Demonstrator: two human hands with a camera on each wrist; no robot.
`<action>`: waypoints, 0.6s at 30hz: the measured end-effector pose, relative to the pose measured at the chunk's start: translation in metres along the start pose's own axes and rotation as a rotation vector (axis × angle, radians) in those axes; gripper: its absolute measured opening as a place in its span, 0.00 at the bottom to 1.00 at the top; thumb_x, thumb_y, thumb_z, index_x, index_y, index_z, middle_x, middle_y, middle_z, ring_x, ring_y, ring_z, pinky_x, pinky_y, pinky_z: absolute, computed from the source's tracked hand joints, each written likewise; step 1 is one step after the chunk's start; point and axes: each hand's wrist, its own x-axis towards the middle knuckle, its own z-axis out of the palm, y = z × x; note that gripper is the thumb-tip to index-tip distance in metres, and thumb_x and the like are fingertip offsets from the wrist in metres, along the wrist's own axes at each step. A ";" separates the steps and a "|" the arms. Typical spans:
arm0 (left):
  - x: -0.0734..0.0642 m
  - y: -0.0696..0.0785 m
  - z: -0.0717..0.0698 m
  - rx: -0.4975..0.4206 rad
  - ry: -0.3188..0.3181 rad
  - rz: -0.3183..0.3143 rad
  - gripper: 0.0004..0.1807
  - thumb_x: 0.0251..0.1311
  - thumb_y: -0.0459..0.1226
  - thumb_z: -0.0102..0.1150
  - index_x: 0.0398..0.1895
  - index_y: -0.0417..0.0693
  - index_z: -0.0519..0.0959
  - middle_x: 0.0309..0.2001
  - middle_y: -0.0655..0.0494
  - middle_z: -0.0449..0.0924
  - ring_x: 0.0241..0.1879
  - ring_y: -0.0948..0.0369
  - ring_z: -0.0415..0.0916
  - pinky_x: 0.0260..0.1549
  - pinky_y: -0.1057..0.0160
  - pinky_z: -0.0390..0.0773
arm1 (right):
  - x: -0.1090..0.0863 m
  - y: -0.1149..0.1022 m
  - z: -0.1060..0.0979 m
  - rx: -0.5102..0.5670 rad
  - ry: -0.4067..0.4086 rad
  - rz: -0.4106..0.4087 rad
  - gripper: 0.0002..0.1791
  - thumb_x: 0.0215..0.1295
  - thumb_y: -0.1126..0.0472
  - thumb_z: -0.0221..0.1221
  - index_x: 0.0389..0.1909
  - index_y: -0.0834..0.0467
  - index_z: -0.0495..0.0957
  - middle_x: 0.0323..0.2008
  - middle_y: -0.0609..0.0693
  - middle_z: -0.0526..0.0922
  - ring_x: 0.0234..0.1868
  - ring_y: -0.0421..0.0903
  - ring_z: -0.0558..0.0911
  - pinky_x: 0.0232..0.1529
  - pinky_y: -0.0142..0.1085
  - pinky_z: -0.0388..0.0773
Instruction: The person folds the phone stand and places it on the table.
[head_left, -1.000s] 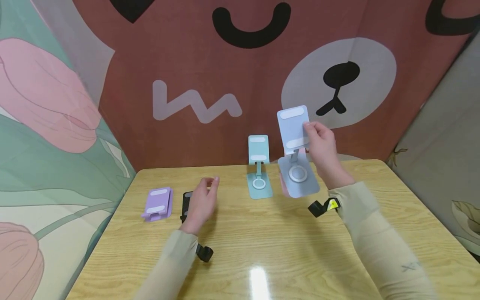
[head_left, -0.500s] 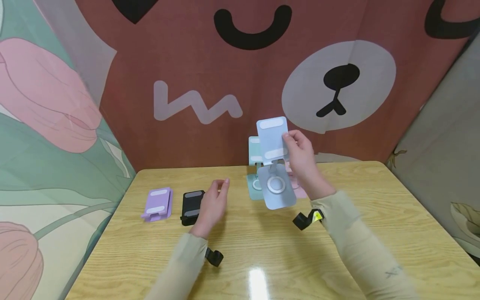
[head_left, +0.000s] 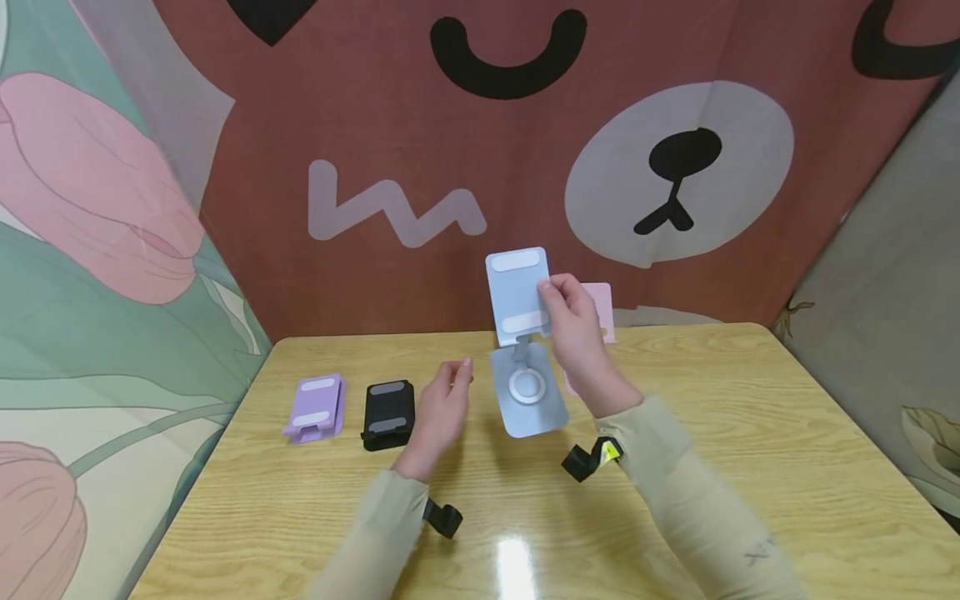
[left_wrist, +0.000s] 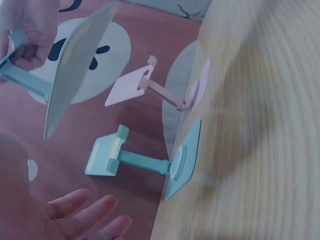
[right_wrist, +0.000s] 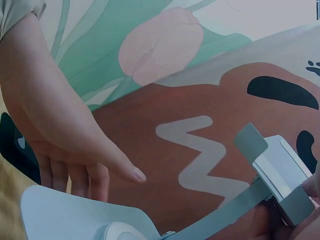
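My right hand (head_left: 581, 342) pinches the right edge of a light blue phone stand's (head_left: 517, 287) upper plate. That stand is unfolded, its round-ringed base hanging above the table. To its left, my left hand (head_left: 441, 412) is held over the table with its fingers loosely extended and nothing in them; the left wrist view shows its spread fingers (left_wrist: 100, 212). Beside it lies a folded black phone stand (head_left: 388, 412). An unfolded teal phone stand (left_wrist: 105, 156) shows in the left wrist view but is hidden behind the blue one in the head view.
A folded purple phone stand (head_left: 315, 404) lies at the left of the wooden table (head_left: 675, 467). An unfolded pink phone stand (head_left: 602, 304) stands at the back, partly behind the right hand. A cloth with a printed bear (head_left: 390, 283) hangs behind the table.
My right hand has carried the light blue phone stand leftward and down, from before the pink stand to before the teal one. The left hand has shifted right, uncovering the black stand.
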 end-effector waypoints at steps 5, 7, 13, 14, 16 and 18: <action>-0.003 0.006 0.005 -0.034 -0.011 0.029 0.34 0.78 0.61 0.34 0.58 0.43 0.78 0.51 0.48 0.83 0.54 0.49 0.77 0.54 0.46 0.74 | -0.003 0.005 0.010 0.044 0.024 0.005 0.13 0.83 0.57 0.46 0.51 0.65 0.69 0.49 0.57 0.74 0.50 0.50 0.72 0.53 0.41 0.70; -0.005 0.007 0.007 -0.049 -0.012 0.038 0.35 0.78 0.61 0.34 0.57 0.42 0.79 0.49 0.46 0.83 0.52 0.48 0.78 0.53 0.46 0.75 | -0.004 0.008 0.014 0.062 0.039 0.001 0.13 0.83 0.58 0.46 0.50 0.64 0.70 0.48 0.57 0.74 0.49 0.49 0.73 0.51 0.40 0.71; -0.009 0.012 0.011 -0.079 -0.015 0.023 0.36 0.78 0.61 0.33 0.55 0.42 0.81 0.50 0.43 0.83 0.53 0.48 0.78 0.54 0.45 0.75 | -0.007 0.017 0.026 0.120 0.057 -0.041 0.11 0.83 0.59 0.46 0.48 0.64 0.70 0.43 0.56 0.75 0.44 0.47 0.74 0.47 0.37 0.72; -0.009 0.013 0.012 -0.087 -0.018 0.017 0.36 0.78 0.61 0.32 0.56 0.43 0.80 0.52 0.42 0.82 0.54 0.48 0.78 0.55 0.45 0.74 | -0.008 0.019 0.028 0.121 0.058 -0.045 0.11 0.83 0.59 0.46 0.48 0.63 0.70 0.42 0.56 0.75 0.43 0.47 0.75 0.45 0.36 0.72; -0.009 0.013 0.013 -0.114 -0.023 0.004 0.37 0.78 0.62 0.32 0.60 0.43 0.79 0.54 0.42 0.82 0.55 0.48 0.77 0.56 0.45 0.74 | -0.011 0.020 0.030 0.111 0.060 -0.051 0.11 0.83 0.58 0.46 0.47 0.62 0.69 0.38 0.56 0.75 0.39 0.47 0.75 0.41 0.36 0.72; -0.008 0.012 0.014 -0.155 -0.023 0.002 0.36 0.79 0.60 0.32 0.63 0.42 0.77 0.56 0.42 0.81 0.57 0.48 0.77 0.57 0.46 0.74 | -0.014 0.020 0.033 0.096 0.064 -0.048 0.11 0.83 0.56 0.46 0.47 0.61 0.70 0.36 0.56 0.75 0.36 0.47 0.75 0.39 0.36 0.72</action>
